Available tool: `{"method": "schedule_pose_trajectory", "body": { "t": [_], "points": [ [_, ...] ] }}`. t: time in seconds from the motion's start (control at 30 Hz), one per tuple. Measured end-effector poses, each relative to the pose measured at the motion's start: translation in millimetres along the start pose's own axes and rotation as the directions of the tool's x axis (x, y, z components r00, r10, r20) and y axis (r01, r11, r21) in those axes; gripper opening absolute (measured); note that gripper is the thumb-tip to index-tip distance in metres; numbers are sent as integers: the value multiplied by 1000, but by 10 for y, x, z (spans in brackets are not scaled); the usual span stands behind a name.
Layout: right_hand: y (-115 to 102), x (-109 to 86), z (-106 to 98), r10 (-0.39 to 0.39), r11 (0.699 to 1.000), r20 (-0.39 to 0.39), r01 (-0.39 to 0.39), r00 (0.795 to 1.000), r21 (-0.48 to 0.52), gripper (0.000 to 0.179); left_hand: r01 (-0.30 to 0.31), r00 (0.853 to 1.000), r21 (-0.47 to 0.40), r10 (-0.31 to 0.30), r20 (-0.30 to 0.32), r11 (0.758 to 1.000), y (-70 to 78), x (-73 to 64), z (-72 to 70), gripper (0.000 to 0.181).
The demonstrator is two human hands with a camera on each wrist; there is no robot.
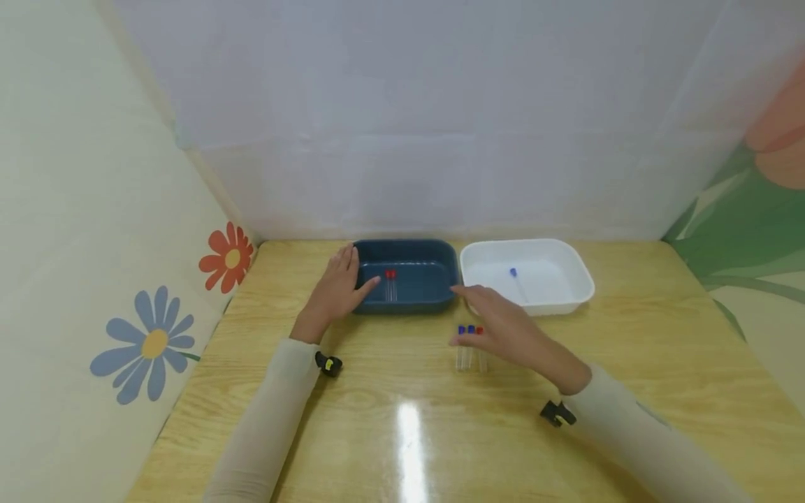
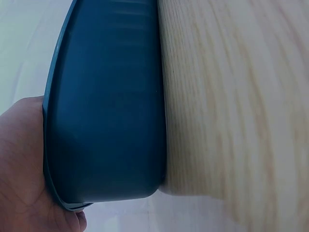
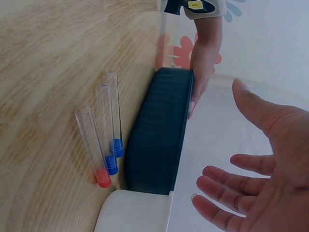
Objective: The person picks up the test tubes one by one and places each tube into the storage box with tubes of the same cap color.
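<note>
My left hand [image 1: 335, 290] rests against the left end of a dark blue tray [image 1: 409, 308], fingers straight along its rim and thumb reaching over the inside. Two red-capped test tubes [image 1: 390, 285] lie in that tray. My right hand [image 1: 506, 327], fingers spread and holding nothing, hovers near the gap between the two trays. Below it on the table lie three clear tubes: two with blue caps [image 3: 111, 165] and one with a red cap [image 3: 103, 178]. Inside the white tray [image 1: 572, 302] is a blue-capped tube [image 1: 514, 275].
The trays stand side by side at the back of the wooden table [image 1: 352, 426], close to a pale cloth backdrop [image 1: 402, 140]. Flower-patterned cloths [image 1: 154, 342] hang at both sides. A dark clip-like device sits at each wrist.
</note>
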State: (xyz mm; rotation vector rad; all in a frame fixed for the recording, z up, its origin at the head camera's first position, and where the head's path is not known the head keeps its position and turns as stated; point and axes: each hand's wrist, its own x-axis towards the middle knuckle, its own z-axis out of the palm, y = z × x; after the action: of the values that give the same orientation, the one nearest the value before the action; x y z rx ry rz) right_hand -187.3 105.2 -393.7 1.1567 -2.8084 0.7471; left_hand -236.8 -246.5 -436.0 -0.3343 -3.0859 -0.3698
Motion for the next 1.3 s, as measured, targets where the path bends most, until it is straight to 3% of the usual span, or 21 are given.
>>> {"method": "schedule_pose_trajectory", "body": {
  "t": [0.33, 0.67, 1.3],
  "points": [
    [-4, -133, -29, -6, 1000, 2, 6, 1000, 24, 89, 0, 1000, -4, 0, 11, 1000, -5, 18, 1, 92],
    [2, -222, -22, 70, 998, 44, -71, 997, 0, 89, 5, 1000, -4, -5, 9, 1000, -15, 18, 18, 93],
    [165, -378, 49, 98, 993, 96, -91, 990, -78, 93, 3, 1000, -3, -3, 8, 1000, -24, 38, 32, 94]
  ]
}}
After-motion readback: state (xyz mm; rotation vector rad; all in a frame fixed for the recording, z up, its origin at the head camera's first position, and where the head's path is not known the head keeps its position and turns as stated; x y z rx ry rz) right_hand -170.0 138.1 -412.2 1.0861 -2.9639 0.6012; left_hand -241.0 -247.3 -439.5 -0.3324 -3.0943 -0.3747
